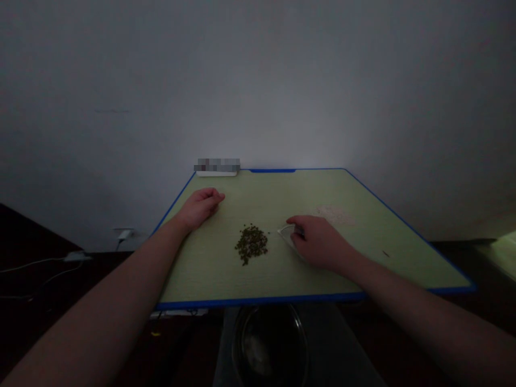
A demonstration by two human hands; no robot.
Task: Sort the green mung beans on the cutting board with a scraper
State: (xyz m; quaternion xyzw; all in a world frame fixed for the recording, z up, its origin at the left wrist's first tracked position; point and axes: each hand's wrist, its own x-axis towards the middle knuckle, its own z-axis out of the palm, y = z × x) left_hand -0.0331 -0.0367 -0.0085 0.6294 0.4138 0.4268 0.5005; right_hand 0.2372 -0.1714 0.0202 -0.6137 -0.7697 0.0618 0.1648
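Note:
My left hand (200, 208) rests on the far left part of a pale green board with a blue edge (262, 300), its fingers loosely curled around nothing. My right hand (320, 243) grips a small translucent scoop-like dish (287, 235) at its near rim, and most of the dish is hidden under my fingers. Between my hands lies a small heap of dark green mung beans (251, 243). Beyond my right hand is a thin patch of pale powder or grains (334, 215), which my hand does not touch.
A small brown speck (386, 253) lies on the right of the board. A white power strip (216, 173) stands at the far edge, against the wall. Below the near edge sits a dark metal bowl (270, 338). Cables (64, 258) trail across the floor at left.

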